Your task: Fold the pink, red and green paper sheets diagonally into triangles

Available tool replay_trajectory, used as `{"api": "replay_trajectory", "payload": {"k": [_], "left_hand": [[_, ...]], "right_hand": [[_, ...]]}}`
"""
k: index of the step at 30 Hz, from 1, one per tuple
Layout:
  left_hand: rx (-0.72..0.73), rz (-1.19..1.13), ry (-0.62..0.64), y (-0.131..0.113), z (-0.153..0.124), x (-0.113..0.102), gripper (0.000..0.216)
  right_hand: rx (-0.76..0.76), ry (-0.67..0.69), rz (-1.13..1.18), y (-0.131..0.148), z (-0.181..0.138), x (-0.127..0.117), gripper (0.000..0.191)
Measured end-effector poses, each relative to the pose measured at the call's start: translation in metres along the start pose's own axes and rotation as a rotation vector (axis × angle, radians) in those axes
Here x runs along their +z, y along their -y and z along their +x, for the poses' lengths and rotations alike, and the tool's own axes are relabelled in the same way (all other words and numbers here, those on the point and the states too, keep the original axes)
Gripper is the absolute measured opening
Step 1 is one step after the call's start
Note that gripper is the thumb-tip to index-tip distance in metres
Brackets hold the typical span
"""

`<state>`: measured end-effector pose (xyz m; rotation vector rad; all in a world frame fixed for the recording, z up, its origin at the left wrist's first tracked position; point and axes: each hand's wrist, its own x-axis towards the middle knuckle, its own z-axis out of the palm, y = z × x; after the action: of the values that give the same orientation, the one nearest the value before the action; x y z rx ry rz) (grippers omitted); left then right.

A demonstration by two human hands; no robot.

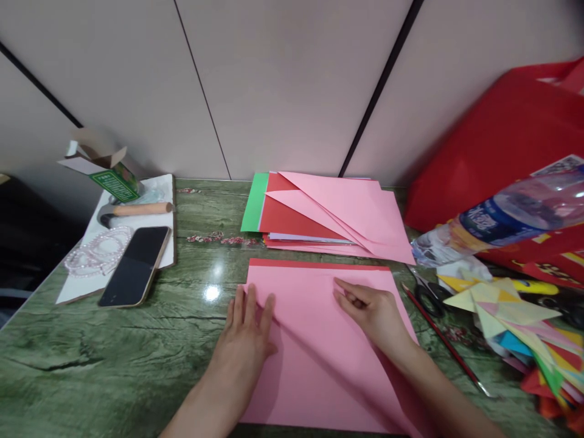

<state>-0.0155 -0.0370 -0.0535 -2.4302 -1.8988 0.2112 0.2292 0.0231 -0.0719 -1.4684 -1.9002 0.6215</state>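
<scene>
Green marbled tabletop [114, 340] runs across the whole frame; at its upper left a white board [159, 185] carries an opened small carton [107, 170], a wooden-handled tool [137, 210], a string of pale beads [98, 249] and a dark phone [135, 264] lying face up. Near the lower centre the left hand [246, 334] lies flat and open, fingers spread, pressing the left edge of a large pink sheet [319, 365], which lies on a red sheet [319, 263] that shows only as a thin strip along the top. A slanting ridge crosses the pink sheet from under the left hand toward the lower right, so one diagonal fold looks begun but not pressed sharp, and no further folds show. On the sheet's upper middle the right hand [371, 310] rests with fingers loosely bent, tips on the paper, gripping nothing. Behind lies a fanned stack of coloured paper [328, 213]. Further right come scissors [426, 295], a red pencil [447, 347], a heap of folded paper shapes [515, 316], a tipped water bottle [502, 219] and a red bag [502, 140]
</scene>
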Motion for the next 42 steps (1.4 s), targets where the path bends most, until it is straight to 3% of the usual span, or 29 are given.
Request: {"api": "replay_trajectory", "payload": {"k": [21, 31, 42], "left_hand": [[0.002, 0.027, 0.064, 0.002, 0.003, -0.004, 0.079], [0.023, 0.041, 0.074, 0.004, 0.003, -0.020, 0.073], [0.031, 0.041, 0.037, 0.005, 0.002, -0.014, 0.074]], "right_hand": [[-0.126, 0.010, -0.077, -0.003, -0.002, -0.002, 0.030], [-0.111, 0.003, -0.107, -0.008, -0.002, 0.001, 0.034], [-0.095, 0.001, -0.102, -0.004, -0.001, 0.000, 0.035]]}}
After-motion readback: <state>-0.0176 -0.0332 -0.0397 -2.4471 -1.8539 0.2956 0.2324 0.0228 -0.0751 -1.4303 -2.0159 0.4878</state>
